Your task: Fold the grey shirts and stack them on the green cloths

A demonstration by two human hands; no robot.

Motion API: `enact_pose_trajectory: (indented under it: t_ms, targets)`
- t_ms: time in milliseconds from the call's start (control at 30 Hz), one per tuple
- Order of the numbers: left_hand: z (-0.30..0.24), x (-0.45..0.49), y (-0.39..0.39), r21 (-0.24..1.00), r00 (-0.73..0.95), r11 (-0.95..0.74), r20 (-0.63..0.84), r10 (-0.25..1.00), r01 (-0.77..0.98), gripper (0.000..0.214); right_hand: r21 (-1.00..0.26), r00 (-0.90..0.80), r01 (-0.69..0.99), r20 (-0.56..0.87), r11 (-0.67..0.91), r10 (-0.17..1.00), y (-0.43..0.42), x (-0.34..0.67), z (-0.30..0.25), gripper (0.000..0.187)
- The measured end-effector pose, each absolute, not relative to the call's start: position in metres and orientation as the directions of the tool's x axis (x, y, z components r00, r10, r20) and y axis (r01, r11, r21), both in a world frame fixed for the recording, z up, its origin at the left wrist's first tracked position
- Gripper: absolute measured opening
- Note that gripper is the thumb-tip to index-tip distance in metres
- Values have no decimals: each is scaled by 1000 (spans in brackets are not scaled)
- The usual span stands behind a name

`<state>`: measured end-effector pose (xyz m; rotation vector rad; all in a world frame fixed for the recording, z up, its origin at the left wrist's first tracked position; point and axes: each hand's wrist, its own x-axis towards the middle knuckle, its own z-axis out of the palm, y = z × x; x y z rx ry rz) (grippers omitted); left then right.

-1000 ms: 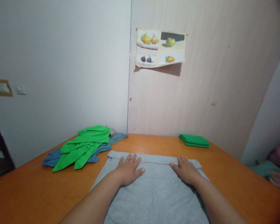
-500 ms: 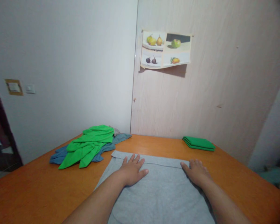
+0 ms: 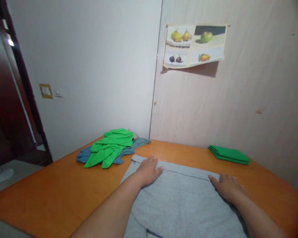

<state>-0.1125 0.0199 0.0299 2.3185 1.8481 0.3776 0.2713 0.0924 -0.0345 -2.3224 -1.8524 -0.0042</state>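
A light grey garment (image 3: 186, 201) lies spread flat in front of me, with a seamed band along its far edge. My left hand (image 3: 149, 172) rests palm down on the garment near its far left corner, thumb out to the right. Over the far right corner lies my right hand (image 3: 228, 187), fingers stretched out flat, its thumb on the band. Neither hand grips the cloth. Near the bottom of the view the garment shows a curved edge and a dark gap; its lower end is out of view.
On the orange-brown table (image 3: 54, 195), a loose heap holds a bright green cloth (image 3: 111, 145) over a blue cloth (image 3: 83, 155), with a striped piece behind. A folded green cloth (image 3: 229, 154) lies at the back right. Behind are a wall with fruit pictures (image 3: 195, 46) and a doorway (image 3: 17, 86).
My view has turned left, so everything appears farther right. Both hands stay on the grey garment's far end; the left hand's fingers look closer together. More of the garment's lower part shows.
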Motion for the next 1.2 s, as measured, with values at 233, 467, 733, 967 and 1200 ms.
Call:
enact_pose_trajectory:
  t_ms: [233,467,733,967,1200]
  targets:
    - [28,-133,30,154,-146,130,99,984,980,90,-124,234,968,140,-217,962,93,271,-36,85]
    - [18,-140,34,138,-202,196,29,979,971,100,-134,229,967,101,-215,968,95,272,-38,83]
    - [19,-139,33,139,-233,229,16,972,964,101,-111,257,964,156,-241,954,93,271,-35,88]
    - [19,-139,33,136,-260,255,13,966,957,102,-92,219,973,88,-211,972,94,269,-40,88]
    - [24,-139,30,144,-257,255,-4,966,956,103,-106,212,974,96,-202,973,93,268,-35,86]
